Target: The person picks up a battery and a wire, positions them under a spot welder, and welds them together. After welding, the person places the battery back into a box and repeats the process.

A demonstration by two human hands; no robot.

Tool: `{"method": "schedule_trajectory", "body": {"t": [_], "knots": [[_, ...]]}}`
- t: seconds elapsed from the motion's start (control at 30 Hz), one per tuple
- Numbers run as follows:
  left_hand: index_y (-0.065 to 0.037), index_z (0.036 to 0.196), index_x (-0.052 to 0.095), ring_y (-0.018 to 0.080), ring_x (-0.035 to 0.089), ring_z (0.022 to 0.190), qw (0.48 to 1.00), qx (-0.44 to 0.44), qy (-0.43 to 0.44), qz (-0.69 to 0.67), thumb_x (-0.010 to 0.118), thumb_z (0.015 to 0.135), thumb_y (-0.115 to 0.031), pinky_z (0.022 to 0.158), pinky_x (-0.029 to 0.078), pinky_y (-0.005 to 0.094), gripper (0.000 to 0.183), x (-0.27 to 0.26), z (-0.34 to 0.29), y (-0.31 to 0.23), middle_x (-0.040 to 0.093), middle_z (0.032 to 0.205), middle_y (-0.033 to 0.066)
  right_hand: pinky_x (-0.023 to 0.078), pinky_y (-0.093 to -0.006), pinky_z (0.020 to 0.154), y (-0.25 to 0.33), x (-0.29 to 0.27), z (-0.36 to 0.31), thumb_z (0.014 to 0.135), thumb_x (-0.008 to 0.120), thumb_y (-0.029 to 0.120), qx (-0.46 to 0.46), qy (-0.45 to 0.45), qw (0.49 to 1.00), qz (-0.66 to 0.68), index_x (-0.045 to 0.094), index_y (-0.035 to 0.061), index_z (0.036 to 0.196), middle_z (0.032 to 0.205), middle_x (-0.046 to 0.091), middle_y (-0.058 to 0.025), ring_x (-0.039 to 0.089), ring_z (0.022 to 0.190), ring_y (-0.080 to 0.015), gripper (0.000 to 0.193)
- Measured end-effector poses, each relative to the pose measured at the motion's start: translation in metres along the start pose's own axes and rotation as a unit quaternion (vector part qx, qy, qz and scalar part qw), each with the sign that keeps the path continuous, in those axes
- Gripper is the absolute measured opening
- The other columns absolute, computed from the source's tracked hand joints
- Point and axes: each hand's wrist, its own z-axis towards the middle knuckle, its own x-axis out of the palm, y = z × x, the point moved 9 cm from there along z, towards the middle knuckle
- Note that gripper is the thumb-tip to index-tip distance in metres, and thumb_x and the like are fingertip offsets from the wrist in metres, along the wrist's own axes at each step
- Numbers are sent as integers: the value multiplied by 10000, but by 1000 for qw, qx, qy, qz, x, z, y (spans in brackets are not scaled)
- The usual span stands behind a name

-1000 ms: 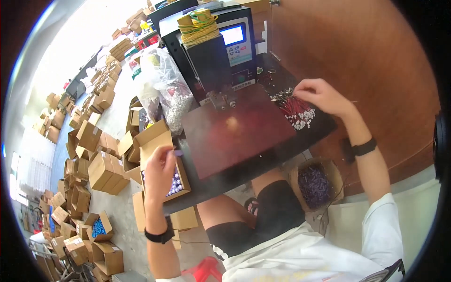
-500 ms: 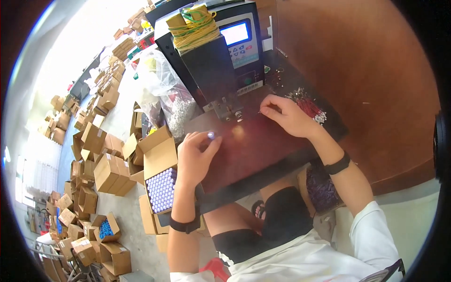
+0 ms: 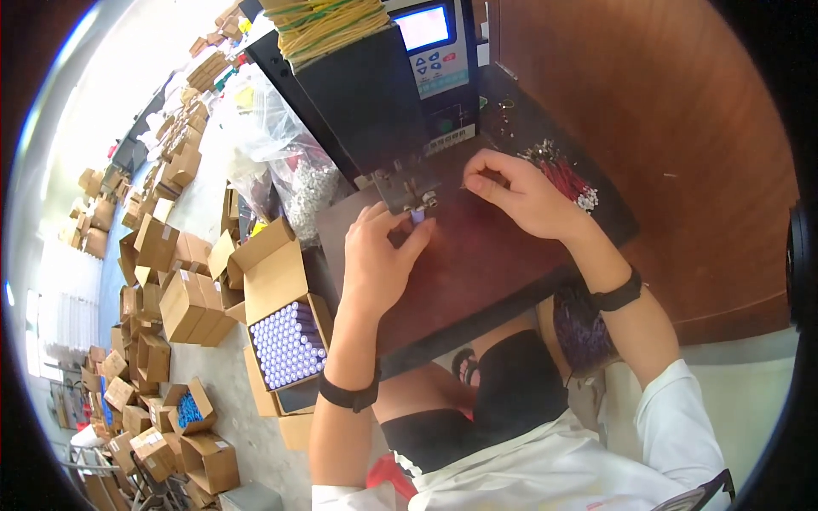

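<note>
My left hand point(image 3: 371, 266) is closed, pinching a light purple cylindrical battery cell point(image 3: 417, 216) between thumb and fingers. The cell's end is right under the metal electrode tips point(image 3: 419, 201) of a black spot welder point(image 3: 362, 111); whether they touch cannot be made out. To the right of the tips, my right hand point(image 3: 524, 198) is raised over the dark red work board point(image 3: 477, 264). Its thumb and index finger are pinched together, and a tiny pale end shows at them, too small to name. Beside that hand lies a bunch of red leads point(image 3: 567, 180) with white ends.
Left of the board stands an open cardboard box point(image 3: 271, 266) holding many purple cells point(image 3: 288, 345). Clear plastic bags point(image 3: 298, 175) of white parts sit behind it. Yellow-green wires point(image 3: 328, 30) are bundled on the welder. A wooden panel point(image 3: 648, 170) is at the right.
My left hand has carried the cell up and right, from over the board to the welder's tips. My right hand, still pinched, has shifted slightly up and left.
</note>
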Motion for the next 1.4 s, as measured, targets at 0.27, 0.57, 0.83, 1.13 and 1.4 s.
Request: {"method": "schedule_trajectory", "body": {"t": [0.27,0.57,0.83,1.13,1.4], "knots": [[-16,976,759,277,598,723,1000,18,14,21,775,865,-253,700,474,364,262,0,2,-3,623,801,150,444,-265,819,3,1,3,1046,602,238,-2,-7,999,-32,623,27,1072,995,604,-15,534,914,-105,214],[-8,1001,749,279,627,763,1000,5,22,15,776,861,-216,742,494,353,252,2,3,1,650,846,159,443,-259,804,0,1,4,1038,611,233,0,-10,1000,-23,625,28,1065,980,598,-4,529,900,-93,207],[12,952,680,217,640,797,997,-47,-15,-53,789,821,-161,767,514,345,243,-2,-3,14,689,841,113,500,-314,882,3,-6,-1,1002,642,152,20,-37,999,-27,676,-18,1072,1022,678,-92,627,989,-161,187],[34,940,619,120,650,748,982,-65,-60,-166,747,792,-89,706,516,284,231,-9,-9,26,695,800,102,511,-271,757,-1,-26,-19,1003,654,165,117,-55,991,-36,697,-8,1066,951,704,-58,644,874,-116,190],[29,902,709,126,622,694,979,-81,-75,-170,727,786,-83,674,503,276,162,-9,-9,32,644,738,73,532,-274,773,12,13,-17,1013,640,134,40,-28,995,85,709,-7,1121,962,721,-57,656,877,-119,191]]}}
